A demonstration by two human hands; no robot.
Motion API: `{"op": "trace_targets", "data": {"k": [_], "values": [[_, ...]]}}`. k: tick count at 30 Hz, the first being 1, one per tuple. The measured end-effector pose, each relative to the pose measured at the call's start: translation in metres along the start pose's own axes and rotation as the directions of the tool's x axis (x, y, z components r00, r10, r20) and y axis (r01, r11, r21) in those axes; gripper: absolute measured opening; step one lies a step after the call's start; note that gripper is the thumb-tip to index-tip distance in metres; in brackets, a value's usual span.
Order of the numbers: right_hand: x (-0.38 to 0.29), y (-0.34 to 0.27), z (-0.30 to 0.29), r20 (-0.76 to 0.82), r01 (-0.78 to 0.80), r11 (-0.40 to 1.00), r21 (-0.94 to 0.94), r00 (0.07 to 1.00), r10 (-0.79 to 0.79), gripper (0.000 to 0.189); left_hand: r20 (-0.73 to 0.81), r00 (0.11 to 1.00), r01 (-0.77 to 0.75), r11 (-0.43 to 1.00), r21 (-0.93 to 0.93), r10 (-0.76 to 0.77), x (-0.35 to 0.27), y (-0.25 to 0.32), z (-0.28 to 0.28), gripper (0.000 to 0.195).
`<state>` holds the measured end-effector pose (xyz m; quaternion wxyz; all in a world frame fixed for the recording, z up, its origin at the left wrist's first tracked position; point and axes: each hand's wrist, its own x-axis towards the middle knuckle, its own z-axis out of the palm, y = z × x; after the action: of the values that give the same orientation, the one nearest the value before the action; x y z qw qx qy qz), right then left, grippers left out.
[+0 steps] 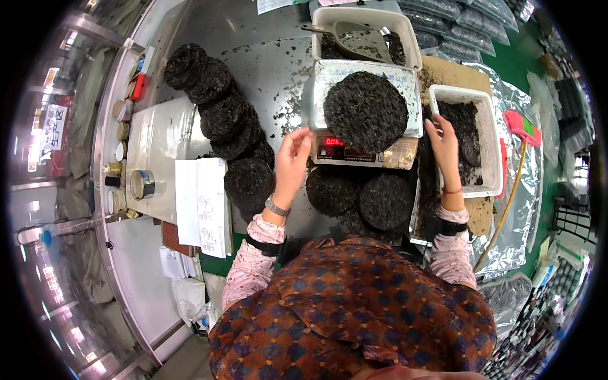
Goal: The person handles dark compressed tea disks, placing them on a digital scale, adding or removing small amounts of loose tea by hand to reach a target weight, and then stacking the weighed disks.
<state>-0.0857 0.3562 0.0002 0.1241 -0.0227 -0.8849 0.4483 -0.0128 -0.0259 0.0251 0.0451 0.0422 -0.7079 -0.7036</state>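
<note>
A round, dark cake of dried seaweed [365, 111] rests on the metal pan [413, 90] of a digital scale [332, 153] with a lit red display. Its lower edge overhangs the front of the pan. To the left of the scale, my left hand [292, 164] is raised and empty, thumb apart from the fingers. My right hand [445, 152] is on the other side, empty and loosely spread, beside the left wall of a white plastic tub [494, 142] holding dark loose seaweed. Whether it touches the tub I cannot tell. More seaweed cakes [385, 202] lie between me and the scale.
Overlapping stacks of seaweed cakes [223, 118] run down the left of the metal table [270, 61]. Near them lies white paper [199, 204] bearing writing. Behind the scale, another white tub [413, 42] holds a scoop [363, 42]. A yellow-handled brush [522, 128] lies at right.
</note>
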Motion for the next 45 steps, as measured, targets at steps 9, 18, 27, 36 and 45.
{"op": "trace_targets", "data": {"k": [9,18,27,36,45], "values": [[0.047,-0.028,0.084,-0.053,0.203,0.957,-0.207,0.974,-0.218,0.049,0.365,0.812,-0.574,0.506,0.644,0.456,0.06,-0.008,0.06,0.068],[0.072,-0.049,0.093,0.17,0.213,0.96,-0.183,0.968,-0.183,0.03,0.561,0.756,-0.652,0.46,0.603,0.336,0.063,-0.03,0.094,0.048],[0.067,0.004,0.102,-0.435,0.052,0.997,0.049,0.9,-0.026,0.034,0.555,0.758,-0.649,0.483,0.587,0.344,0.065,-0.03,0.094,0.048],[0.037,0.085,-0.053,-0.585,-0.302,0.805,-0.51,0.808,-0.067,0.053,0.247,0.861,-0.501,0.658,0.562,0.445,0.05,-0.011,0.059,0.066],[0.047,-0.039,0.11,0.142,-0.141,0.963,0.228,0.984,0.111,0.074,-0.092,0.995,0.028,0.856,0.515,0.023,0.051,-0.069,0.074,0.102]]}}
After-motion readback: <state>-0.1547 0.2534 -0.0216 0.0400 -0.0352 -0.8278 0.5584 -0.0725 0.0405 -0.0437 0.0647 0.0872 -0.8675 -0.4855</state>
